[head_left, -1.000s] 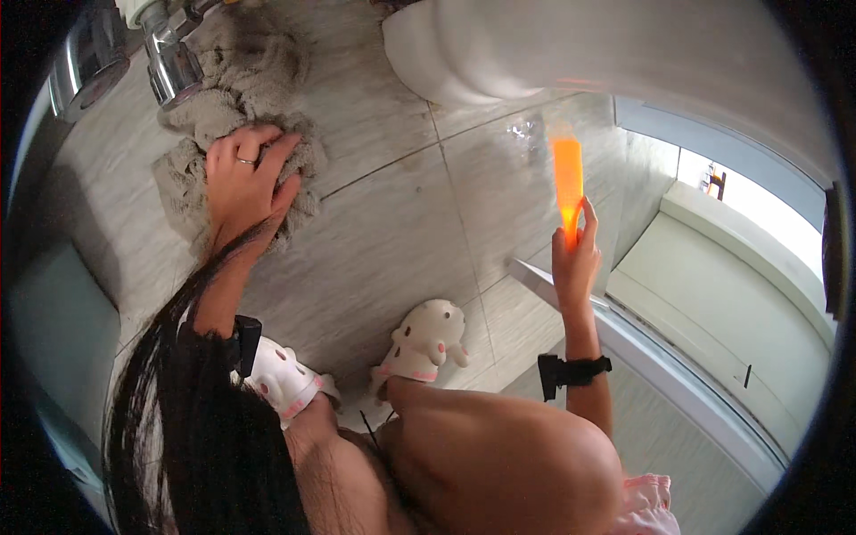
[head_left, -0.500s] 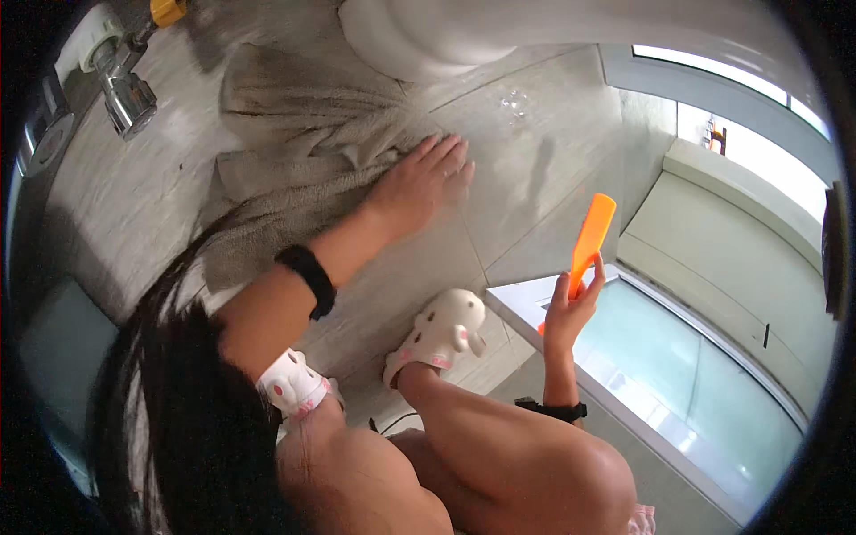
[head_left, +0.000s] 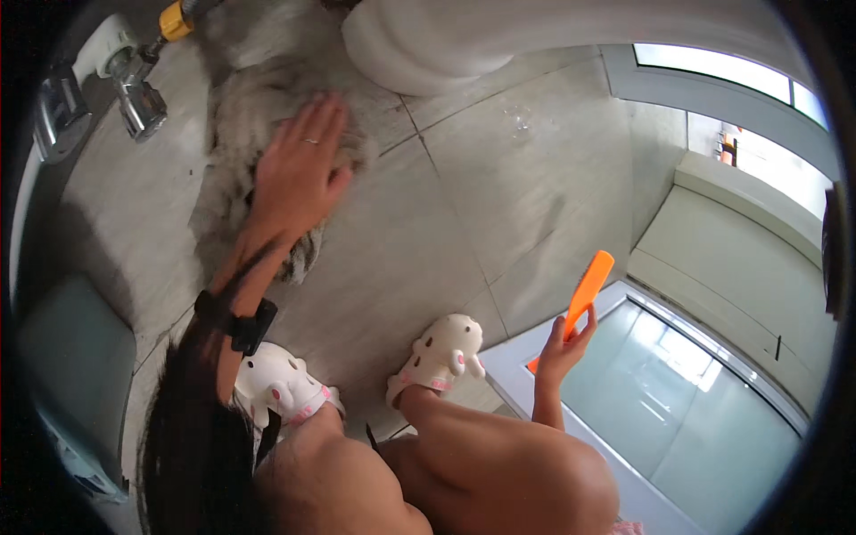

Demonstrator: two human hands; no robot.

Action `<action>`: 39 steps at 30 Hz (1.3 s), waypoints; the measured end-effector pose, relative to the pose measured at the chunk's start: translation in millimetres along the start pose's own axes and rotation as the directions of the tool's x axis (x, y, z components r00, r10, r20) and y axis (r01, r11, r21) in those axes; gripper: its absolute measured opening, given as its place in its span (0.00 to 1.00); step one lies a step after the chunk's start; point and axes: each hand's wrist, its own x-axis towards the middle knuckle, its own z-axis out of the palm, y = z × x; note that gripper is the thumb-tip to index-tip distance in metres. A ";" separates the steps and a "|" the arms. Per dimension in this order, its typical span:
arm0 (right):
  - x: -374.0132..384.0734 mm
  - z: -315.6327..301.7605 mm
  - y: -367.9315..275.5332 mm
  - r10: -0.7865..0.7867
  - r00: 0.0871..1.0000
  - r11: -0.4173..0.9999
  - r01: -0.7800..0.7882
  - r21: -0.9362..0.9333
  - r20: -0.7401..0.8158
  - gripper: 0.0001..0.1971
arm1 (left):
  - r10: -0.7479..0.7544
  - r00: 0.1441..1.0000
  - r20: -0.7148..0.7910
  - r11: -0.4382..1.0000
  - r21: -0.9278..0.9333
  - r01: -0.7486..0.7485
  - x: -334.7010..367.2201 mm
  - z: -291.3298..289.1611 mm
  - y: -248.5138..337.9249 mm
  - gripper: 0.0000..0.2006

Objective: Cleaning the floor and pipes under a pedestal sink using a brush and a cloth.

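Note:
My left hand (head_left: 301, 171) lies flat with its fingers stretched out on a bunched grey cloth (head_left: 234, 147) on the tiled floor. A ring and a dark wristband show on that arm. Motion smears the cloth, and the hand and forearm hide part of it. Off to the right, my right hand (head_left: 563, 346) is closed around a long flat orange tool (head_left: 589, 283). The tool's broad end points up and away, and its left edge looks finely ridged; its exact kind is unclear. Fingers cover the middle of it, and a small orange end shows below them.
A white rounded ceramic base (head_left: 401, 53) stands at the far side. Metal valves (head_left: 141, 107) and a yellow fitting (head_left: 176, 21) are at the far left. A grey-green bin-like container (head_left: 76, 348) sits at left. My white animal-shaped slippers (head_left: 448, 352) are near; a white-framed glass panel (head_left: 642, 383) is at right.
My left hand has swept left and away, bunching the cloth into a smaller heap and baring the tiles to its right. My right hand and the orange tool have come slightly nearer.

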 end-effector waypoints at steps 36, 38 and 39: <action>27.6 137.3 -61.4 -0.490 0.769 0.868 0.476 0.144 0.411 0.28 | -0.067 0.995 -0.074 0.998 -0.016 0.066 5.3 -0.4 3.3 0.21; 36.8 146.7 -57.9 -0.494 0.766 0.857 0.509 0.083 0.411 0.23 | 0.005 0.999 0.045 0.999 -0.049 -0.002 2.5 0.1 14.2 0.21; 39.0 150.2 -58.4 -0.493 0.771 0.860 0.502 0.091 0.403 0.23 | 0.064 0.985 0.159 0.995 -0.080 -0.052 3.1 0.5 17.6 0.21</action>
